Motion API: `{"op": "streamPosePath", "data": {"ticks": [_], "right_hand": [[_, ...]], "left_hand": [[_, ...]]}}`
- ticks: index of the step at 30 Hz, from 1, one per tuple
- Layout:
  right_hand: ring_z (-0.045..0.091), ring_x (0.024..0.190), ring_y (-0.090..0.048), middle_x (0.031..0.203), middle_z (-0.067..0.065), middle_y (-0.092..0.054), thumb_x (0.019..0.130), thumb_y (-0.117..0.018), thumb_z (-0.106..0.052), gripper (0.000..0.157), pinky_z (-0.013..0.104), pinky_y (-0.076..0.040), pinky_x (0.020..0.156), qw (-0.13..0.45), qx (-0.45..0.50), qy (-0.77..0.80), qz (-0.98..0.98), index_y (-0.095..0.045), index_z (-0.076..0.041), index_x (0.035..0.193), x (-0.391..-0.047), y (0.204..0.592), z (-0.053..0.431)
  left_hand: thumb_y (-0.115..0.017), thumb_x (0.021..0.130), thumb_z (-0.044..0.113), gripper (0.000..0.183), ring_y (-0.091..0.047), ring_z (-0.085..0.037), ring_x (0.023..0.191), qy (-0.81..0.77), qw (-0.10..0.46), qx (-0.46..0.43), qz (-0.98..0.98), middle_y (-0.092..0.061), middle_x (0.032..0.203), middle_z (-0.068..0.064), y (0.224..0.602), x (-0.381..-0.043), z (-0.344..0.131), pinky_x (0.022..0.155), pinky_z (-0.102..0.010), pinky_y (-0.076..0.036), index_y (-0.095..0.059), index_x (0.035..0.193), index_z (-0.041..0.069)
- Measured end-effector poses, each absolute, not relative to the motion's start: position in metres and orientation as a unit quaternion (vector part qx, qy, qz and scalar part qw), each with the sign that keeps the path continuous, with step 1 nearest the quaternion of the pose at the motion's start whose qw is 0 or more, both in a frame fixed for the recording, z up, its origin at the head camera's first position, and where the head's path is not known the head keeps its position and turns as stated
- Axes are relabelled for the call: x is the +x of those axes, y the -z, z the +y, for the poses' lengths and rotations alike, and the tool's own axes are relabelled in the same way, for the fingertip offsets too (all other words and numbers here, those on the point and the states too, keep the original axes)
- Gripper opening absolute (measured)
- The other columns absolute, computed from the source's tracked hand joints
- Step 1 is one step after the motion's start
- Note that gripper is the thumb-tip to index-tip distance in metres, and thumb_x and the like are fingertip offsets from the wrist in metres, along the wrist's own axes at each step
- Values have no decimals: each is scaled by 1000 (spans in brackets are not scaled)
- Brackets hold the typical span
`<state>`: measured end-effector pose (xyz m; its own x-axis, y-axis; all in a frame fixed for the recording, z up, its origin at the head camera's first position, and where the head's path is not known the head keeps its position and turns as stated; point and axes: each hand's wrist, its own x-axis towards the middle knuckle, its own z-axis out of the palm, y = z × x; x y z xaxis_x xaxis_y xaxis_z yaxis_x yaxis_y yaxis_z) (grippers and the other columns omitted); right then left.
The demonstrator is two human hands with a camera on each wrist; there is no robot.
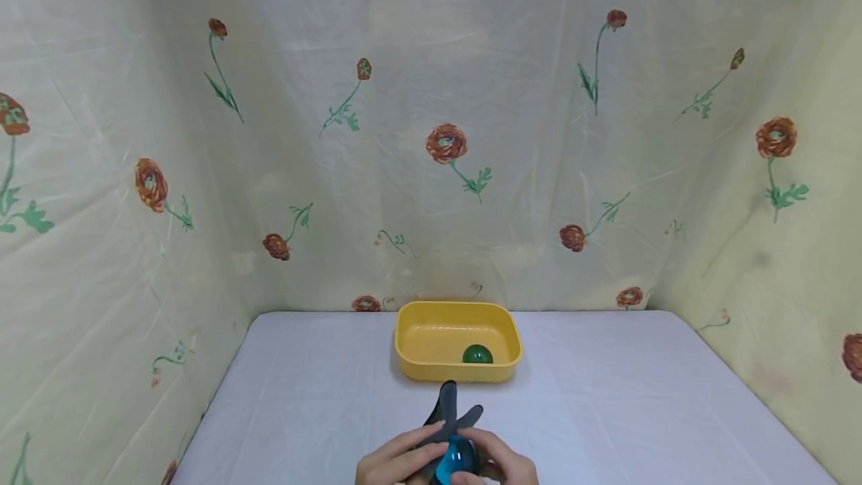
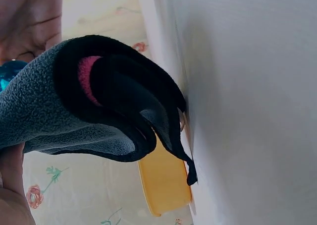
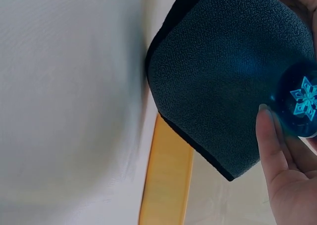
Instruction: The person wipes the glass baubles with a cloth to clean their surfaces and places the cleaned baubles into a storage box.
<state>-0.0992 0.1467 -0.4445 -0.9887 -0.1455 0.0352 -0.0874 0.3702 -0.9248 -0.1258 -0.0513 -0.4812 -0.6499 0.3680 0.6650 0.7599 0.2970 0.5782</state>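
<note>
A dark grey fleecy cloth (image 1: 444,404) with black edging is gripped by my left hand (image 1: 393,462), its folded corners sticking out ahead of the fingers. My right hand (image 1: 505,461) holds a glossy blue ball (image 1: 462,455) against the cloth. In the right wrist view, a pale snowflake pattern shows on the ball (image 3: 304,102), and fingertips touch its side. The left wrist view shows the cloth (image 2: 37,91) draped in folds, with a small pink patch near its edge. Part of the ball is hidden by the fingers and cloth.
Beyond the hands, a yellow rectangular tray (image 1: 431,373) stands at the table's back edge. Inside it, near the front right, lies a green ball (image 1: 477,354). The table (image 1: 303,395) has a white cover, and flower-printed sheeting (image 1: 525,96) hangs behind and at both sides.
</note>
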Motion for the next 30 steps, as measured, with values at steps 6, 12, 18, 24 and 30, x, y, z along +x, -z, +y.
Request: {"op": "streamPosePath", "data": {"ticks": [6,12,18,24,30], "right_hand": [[3,101,-66,125,21,-66,93,-69,-32,51,32,-61,86,-14,-110,554,825,-56,0,131,-95,444,145],[9,107,-66,124,18,-66,90,-71,-36,54,37,-61,88,-45,-131,528,838,-58,-2,131,-92,445,145],[4,105,-63,117,7,-67,86,-77,-34,56,33,-61,87,-84,-166,476,859,-60,-5,130,-92,447,147],[4,105,-62,122,-3,-68,84,-78,-33,49,27,-59,88,-116,-168,456,866,-63,-14,127,-90,447,145],[7,106,-62,122,-11,-67,82,-80,-34,48,27,-57,89,-148,-167,432,874,-64,-22,125,-89,449,142]], "left_hand": [[-55,95,-3,41,-70,-15,111,474,188,-340,-790,-68,130,0,480,-125,-51,84,-23,-60,-70,123,24],[-57,93,-3,41,-70,-13,108,498,175,-328,-784,-68,128,-1,478,-125,-52,77,-21,-61,-70,122,23],[-57,95,2,37,-69,-7,104,522,122,-273,-799,-69,127,0,472,-124,-51,69,-17,-59,-72,119,26],[-57,94,5,34,-69,-7,105,536,81,-220,-811,-70,125,1,463,-121,-50,74,-15,-57,-74,115,24],[-55,95,7,33,-68,-7,106,546,50,-194,-813,-69,127,1,458,-120,-51,76,-14,-57,-74,115,24]]}}
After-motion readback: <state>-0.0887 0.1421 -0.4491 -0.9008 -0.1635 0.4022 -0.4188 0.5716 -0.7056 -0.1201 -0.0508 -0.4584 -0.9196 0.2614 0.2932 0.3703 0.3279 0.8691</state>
